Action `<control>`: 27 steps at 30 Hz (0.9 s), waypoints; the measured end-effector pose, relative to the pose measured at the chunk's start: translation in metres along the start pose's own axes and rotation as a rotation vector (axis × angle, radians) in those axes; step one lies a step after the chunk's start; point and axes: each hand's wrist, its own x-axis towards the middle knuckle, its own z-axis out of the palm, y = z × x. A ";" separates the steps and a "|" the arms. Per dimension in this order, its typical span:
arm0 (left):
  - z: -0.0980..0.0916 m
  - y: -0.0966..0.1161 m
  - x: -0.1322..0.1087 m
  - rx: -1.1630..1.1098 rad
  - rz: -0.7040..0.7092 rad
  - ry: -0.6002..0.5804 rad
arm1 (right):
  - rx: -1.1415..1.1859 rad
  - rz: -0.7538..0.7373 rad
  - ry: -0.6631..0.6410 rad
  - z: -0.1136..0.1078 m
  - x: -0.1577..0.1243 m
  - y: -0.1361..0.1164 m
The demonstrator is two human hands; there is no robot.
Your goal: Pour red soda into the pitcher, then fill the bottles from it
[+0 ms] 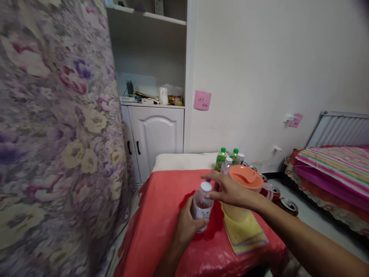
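My left hand (pixel 187 221) is closed around the body of a clear plastic bottle (pixel 203 206) with a white cap (pixel 206 187) and a printed label. The bottle stands nearly upright over a red scalloped tray (pixel 217 223); whether its base touches the tray I cannot tell. Right beside the cap is my right hand (pixel 226 187), its thumb near the bottle's neck and its forefinger stretched out behind the cap. Those fingers are apart. Behind that hand are an orange-lidded container (pixel 246 176) and another clear white-capped bottle (pixel 227 163), both partly hidden.
A red plastic sheet (pixel 161 204) covers the table. On it lies a folded yellow cloth (pixel 245 232). Green-capped bottles (pixel 221 157) stand at the back, and several cans (pixel 288 206) line the right side. A floral curtain (pixel 63 134) hangs at left; a bed (pixel 334 181) is at right.
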 end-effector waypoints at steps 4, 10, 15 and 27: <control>0.000 -0.002 0.001 0.022 -0.004 0.006 | 0.063 -0.031 0.048 0.009 0.000 0.002; -0.004 -0.011 0.003 0.048 -0.006 0.043 | 0.182 0.043 0.146 0.026 -0.002 0.004; -0.006 -0.017 0.005 0.046 -0.005 0.060 | 0.217 0.056 0.242 0.044 -0.003 0.011; -0.017 -0.019 0.005 0.030 -0.026 0.200 | 0.169 -0.210 0.213 0.076 -0.097 0.035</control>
